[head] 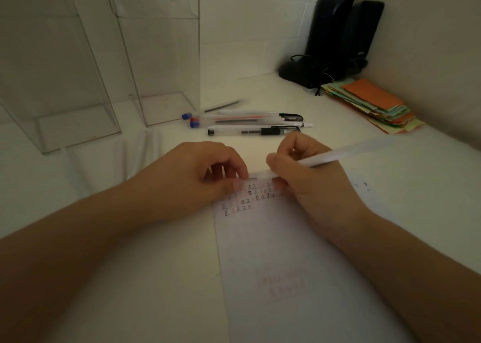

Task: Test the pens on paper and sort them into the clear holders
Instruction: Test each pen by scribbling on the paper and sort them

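While the right hand (307, 170) pinched a white pen (338, 155) at centre frame, left hand (208, 176) fingertips pinched its tip end; light, stiff, probably slippery, best gripped mid-barrel.

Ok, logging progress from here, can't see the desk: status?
Right hand grips white pen, left hand at its tip. Paper marked. Holders empty. Nothing blocking.
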Demonstrator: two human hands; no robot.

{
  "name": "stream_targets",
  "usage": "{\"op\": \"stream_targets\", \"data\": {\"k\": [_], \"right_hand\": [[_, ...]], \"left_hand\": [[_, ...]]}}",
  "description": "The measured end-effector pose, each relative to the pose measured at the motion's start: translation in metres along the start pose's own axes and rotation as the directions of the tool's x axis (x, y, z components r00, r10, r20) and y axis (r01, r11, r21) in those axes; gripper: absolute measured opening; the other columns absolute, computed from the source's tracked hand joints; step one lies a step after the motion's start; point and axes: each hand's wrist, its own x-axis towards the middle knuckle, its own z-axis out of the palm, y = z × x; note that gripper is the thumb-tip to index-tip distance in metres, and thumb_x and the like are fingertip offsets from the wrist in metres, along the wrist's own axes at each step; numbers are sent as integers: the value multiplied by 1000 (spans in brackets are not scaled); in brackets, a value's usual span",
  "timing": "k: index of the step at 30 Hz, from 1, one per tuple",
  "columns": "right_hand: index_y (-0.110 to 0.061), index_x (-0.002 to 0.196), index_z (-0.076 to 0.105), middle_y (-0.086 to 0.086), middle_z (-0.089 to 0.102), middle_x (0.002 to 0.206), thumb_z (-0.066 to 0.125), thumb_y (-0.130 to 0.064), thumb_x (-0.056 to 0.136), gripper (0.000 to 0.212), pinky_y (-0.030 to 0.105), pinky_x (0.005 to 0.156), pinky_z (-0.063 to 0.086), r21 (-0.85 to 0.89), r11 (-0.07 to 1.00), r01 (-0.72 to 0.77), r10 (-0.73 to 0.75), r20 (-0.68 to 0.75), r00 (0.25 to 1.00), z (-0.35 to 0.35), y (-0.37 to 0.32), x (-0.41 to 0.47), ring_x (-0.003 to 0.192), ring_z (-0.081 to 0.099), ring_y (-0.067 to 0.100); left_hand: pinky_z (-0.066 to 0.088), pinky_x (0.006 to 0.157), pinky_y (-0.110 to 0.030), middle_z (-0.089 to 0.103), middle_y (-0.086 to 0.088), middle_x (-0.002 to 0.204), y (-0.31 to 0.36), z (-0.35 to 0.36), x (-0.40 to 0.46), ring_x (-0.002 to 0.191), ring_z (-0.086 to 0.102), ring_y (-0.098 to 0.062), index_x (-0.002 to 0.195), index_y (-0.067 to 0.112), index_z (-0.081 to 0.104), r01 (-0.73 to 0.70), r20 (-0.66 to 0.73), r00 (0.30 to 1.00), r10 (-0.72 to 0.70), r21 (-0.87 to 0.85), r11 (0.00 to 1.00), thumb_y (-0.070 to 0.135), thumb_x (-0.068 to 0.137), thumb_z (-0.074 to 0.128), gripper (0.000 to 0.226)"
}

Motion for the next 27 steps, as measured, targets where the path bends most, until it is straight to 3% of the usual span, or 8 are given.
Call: {"op": "stream_targets", "data": {"k": [3, 6, 9, 13, 17, 21, 24, 27], "right_hand": [[-15, 76, 57, 4, 64, 62, 66, -21, 78, 10, 15, 47, 40, 102, 993, 64, -59, -49, 997, 0, -4, 0, 48, 51, 2], [-13, 84, 59, 6, 65, 65, 54, -20, 89, 10, 14, 44, 40, 32, 989, 142, -139, -63, 988, 3, -3, 0, 46, 51, 4], [-19, 82, 52, -1, 57, 60, 49, -11, 94, 15, 16, 47, 41, -118, 979, 163, -157, 61, 986, 4, 2, 0, 49, 51, 4], [-26, 81, 41, -3, 52, 67, 54, -6, 85, 25, 42, 58, 48, -360, 909, 211, -163, 159, 974, 5, 6, 0, 61, 51, 12], [-28, 83, 39, -8, 45, 66, 53, -22, 77, 16, 37, 58, 42, -296, 938, 183, -120, 219, 968, 6, 7, 0, 60, 44, 11], [-44, 73, 36, -12, 47, 62, 52, -33, 71, 20, 28, 56, 38, -281, 945, 166, -98, 241, 966, 7, 7, 0, 56, 42, 4], [-50, 67, 38, -19, 52, 60, 43, -45, 64, 7, 38, 57, 40, -238, 956, 172, -109, 256, 961, 11, 8, 1, 54, 42, 2], [-48, 92, 38, -7, 50, 62, 53, -31, 77, 27, 45, 58, 46, -247, 944, 217, -161, 231, 960, 12, 5, -2, 55, 48, 10]], "left_hand": [[39, 65, -7, 57, 21, 71, 5, -2, -1, 73, 52, 5, 86, 34, 61, -74, -180, 980, 82, 49, 996, 22, 85, 58, 13], [38, 63, -9, 52, 24, 75, 14, -5, -3, 69, 48, 4, 91, 25, 61, -235, -280, 923, 266, 139, 962, 26, 86, 50, 13], [36, 70, -9, 52, 16, 90, 20, -4, -5, 80, 50, 1, 100, 26, 57, -370, -215, 898, 383, 102, 923, 36, 86, 50, 18], [38, 82, -10, 44, 14, 111, 27, 7, -11, 97, 48, 3, 105, 31, 59, -435, -39, 899, 436, 15, 900, 49, 78, 57, 33], [37, 82, -7, 48, 11, 111, 23, 13, -11, 97, 49, 5, 91, 23, 66, -442, 15, 897, 441, 19, 897, 38, 79, 62, 20], [40, 82, -10, 53, 10, 104, 25, 11, -10, 95, 53, 0, 84, 21, 67, -412, 1, 911, 413, -60, 909, 34, 78, 64, 15], [40, 78, -12, 52, 8, 100, 27, 8, -11, 89, 54, -4, 81, 19, 66, -403, 19, 914, 406, -95, 910, 31, 79, 65, 12], [45, 80, -23, 51, 5, 100, 24, 5, -11, 88, 54, -7, 82, 19, 65, -416, 20, 909, 417, -29, 909, 33, 80, 63, 15]]}}
